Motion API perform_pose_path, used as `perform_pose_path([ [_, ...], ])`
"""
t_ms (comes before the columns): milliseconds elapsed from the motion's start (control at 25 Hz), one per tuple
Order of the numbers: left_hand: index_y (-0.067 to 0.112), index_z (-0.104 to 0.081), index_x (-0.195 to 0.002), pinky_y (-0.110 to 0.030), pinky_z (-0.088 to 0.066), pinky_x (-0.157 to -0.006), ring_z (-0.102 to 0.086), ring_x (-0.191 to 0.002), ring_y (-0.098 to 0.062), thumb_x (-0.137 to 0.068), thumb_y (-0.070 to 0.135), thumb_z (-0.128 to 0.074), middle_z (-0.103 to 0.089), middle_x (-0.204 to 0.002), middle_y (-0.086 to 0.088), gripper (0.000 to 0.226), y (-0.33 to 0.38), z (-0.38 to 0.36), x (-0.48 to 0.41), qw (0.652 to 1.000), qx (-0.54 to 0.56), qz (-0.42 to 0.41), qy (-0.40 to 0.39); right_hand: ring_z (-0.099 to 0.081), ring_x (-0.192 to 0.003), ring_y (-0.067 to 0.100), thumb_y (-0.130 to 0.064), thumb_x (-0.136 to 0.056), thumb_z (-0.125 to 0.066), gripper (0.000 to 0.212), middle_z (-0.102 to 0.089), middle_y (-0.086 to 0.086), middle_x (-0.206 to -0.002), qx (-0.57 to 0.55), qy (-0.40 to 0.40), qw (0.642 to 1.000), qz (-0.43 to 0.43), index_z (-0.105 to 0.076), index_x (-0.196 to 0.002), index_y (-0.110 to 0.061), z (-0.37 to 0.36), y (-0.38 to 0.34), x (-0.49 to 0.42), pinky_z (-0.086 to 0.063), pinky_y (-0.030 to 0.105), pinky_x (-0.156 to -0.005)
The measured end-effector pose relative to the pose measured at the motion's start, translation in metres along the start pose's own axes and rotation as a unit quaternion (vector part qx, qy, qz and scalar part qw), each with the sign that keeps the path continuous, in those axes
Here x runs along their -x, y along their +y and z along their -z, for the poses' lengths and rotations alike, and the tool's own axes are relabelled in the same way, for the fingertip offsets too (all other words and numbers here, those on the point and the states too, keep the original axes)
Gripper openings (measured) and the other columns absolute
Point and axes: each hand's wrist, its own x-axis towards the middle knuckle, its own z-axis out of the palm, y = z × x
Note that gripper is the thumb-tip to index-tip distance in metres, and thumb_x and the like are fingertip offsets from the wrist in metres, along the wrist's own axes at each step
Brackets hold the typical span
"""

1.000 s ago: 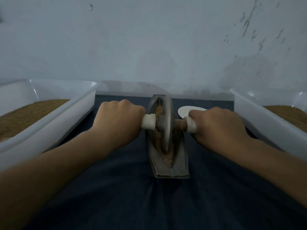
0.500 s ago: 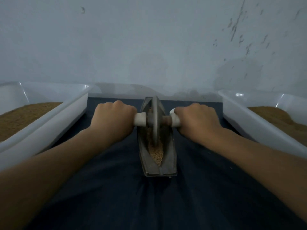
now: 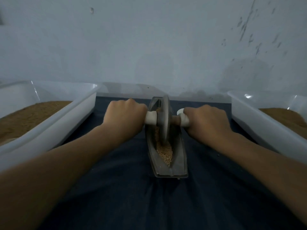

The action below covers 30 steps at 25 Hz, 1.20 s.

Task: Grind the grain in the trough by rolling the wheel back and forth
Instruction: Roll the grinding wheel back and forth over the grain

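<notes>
Trough [image 3: 180, 163] is splitting the counter [image 3: 149, 205] into two lanes, left bin [image 3: 49, 130] and right bin [image 3: 265, 130] are hemming them in, wall [image 3: 149, 47] is blocking the far end. Left grip [image 3: 126, 115] and right grip [image 3: 206, 120], wrapping the wheel handles [image 3: 150, 117], are filling both lanes; near side is lying open.

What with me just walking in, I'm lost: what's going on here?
A person is grinding grain. The left hand and right hand each grip a white handle either side of the wheel, which stands toward the far end of the metal trough. Coarse grain lies in the trough's near half. The left tub and right tub hold brown material.
</notes>
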Motion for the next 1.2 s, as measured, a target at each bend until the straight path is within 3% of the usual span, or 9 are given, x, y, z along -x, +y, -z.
perform_pose_path([
  [160,0.027,-0.031,-0.065,-0.017,-0.004,-0.048,0.0,-0.045,-0.006,-0.056,0.03,-0.082,-0.007,-0.056,0.012,0.052,-0.005,-0.005,0.022,0.999,0.029,0.012,0.022,-0.039,-0.042,0.016,-0.042,-0.064,-0.067,0.021,-0.039,-0.013,-0.052,0.037,0.079,0.995,0.042,-0.049,-0.07,-0.034,0.001,0.003,0.003,-0.011,0.017,-0.048],
  [280,0.021,-0.059,-0.081,-0.029,-0.032,-0.05,-0.052,-0.056,-0.02,-0.086,0.027,-0.063,-0.051,-0.07,0.002,0.009,0.002,-0.005,-0.013,0.997,0.017,0.056,-0.057,-0.063,-0.073,0.025,-0.042,-0.084,-0.071,0.02,-0.065,-0.002,-0.081,-0.016,-0.034,0.999,-0.026,-0.054,-0.082,-0.031,0.002,-0.011,-0.031,-0.039,0.028,-0.053],
  [400,0.021,-0.065,-0.099,-0.033,-0.041,-0.062,-0.064,-0.082,-0.027,-0.093,0.023,-0.055,-0.063,-0.092,-0.003,0.012,0.007,0.009,-0.036,0.995,-0.003,0.032,-0.098,-0.064,-0.087,0.027,-0.043,-0.092,-0.064,0.015,-0.067,0.0,-0.096,-0.076,-0.118,0.986,-0.087,-0.061,-0.096,-0.029,0.0,-0.01,-0.033,-0.048,0.035,-0.068],
  [520,0.026,-0.049,-0.074,-0.026,-0.023,-0.046,-0.037,-0.047,-0.017,-0.076,0.031,-0.072,-0.039,-0.06,0.005,0.024,-0.001,0.015,0.005,1.0,0.001,-0.018,-0.016,-0.041,-0.05,0.012,-0.037,-0.082,-0.062,0.016,-0.043,-0.012,-0.061,-0.03,0.032,0.999,0.008,-0.048,-0.077,-0.029,0.003,0.003,0.009,-0.027,0.024,-0.046],
  [640,0.029,-0.028,-0.066,-0.017,-0.006,-0.049,-0.01,-0.042,-0.013,-0.056,0.028,-0.076,-0.013,-0.054,0.01,0.049,-0.013,0.011,0.029,0.998,0.034,-0.036,0.04,-0.019,-0.042,0.014,-0.037,-0.067,-0.059,0.023,-0.016,-0.014,-0.055,-0.009,0.141,0.988,0.062,-0.038,-0.071,-0.03,0.003,0.014,0.027,-0.005,0.017,-0.05],
  [760,0.023,-0.049,-0.072,-0.027,-0.026,-0.046,-0.039,-0.047,-0.02,-0.078,0.026,-0.068,-0.036,-0.06,0.005,0.02,-0.003,0.004,-0.003,0.999,0.018,0.033,-0.035,-0.057,-0.061,0.025,-0.037,-0.08,-0.069,0.018,-0.056,-0.007,-0.068,-0.012,0.001,1.0,-0.008,-0.052,-0.081,-0.031,-0.001,0.001,-0.015,-0.03,0.026,-0.05],
  [920,0.022,-0.065,-0.096,-0.034,-0.04,-0.06,-0.064,-0.081,-0.027,-0.09,0.027,-0.059,-0.063,-0.091,-0.003,0.01,0.005,0.01,-0.035,0.992,0.017,0.054,-0.113,-0.063,-0.085,0.025,-0.041,-0.091,-0.063,0.011,-0.066,-0.005,-0.093,-0.07,-0.129,0.987,-0.068,-0.063,-0.097,-0.031,0.004,-0.001,-0.03,-0.043,0.033,-0.064],
  [1080,0.029,-0.036,-0.067,-0.021,-0.016,-0.046,-0.027,-0.042,-0.017,-0.066,0.03,-0.077,-0.032,-0.053,0.008,0.042,-0.004,0.013,0.04,0.999,0.031,0.005,0.031,-0.03,-0.046,0.018,-0.035,-0.069,-0.062,0.016,-0.028,-0.012,-0.057,0.004,0.115,0.992,0.042,-0.047,-0.07,-0.029,0.018,0.004,0.03,-0.01,0.019,-0.047],
  [1200,0.03,-0.032,-0.064,-0.016,-0.01,-0.049,-0.016,-0.042,-0.012,-0.059,0.029,-0.08,-0.023,-0.051,0.011,0.049,-0.01,0.003,0.044,0.999,0.047,0.02,0.02,-0.035,-0.042,0.02,-0.035,-0.066,-0.057,0.015,-0.039,-0.01,-0.052,0.007,0.112,0.992,0.065,-0.043,-0.07,-0.029,0.016,0.008,0.018,-0.011,0.017,-0.048],
])
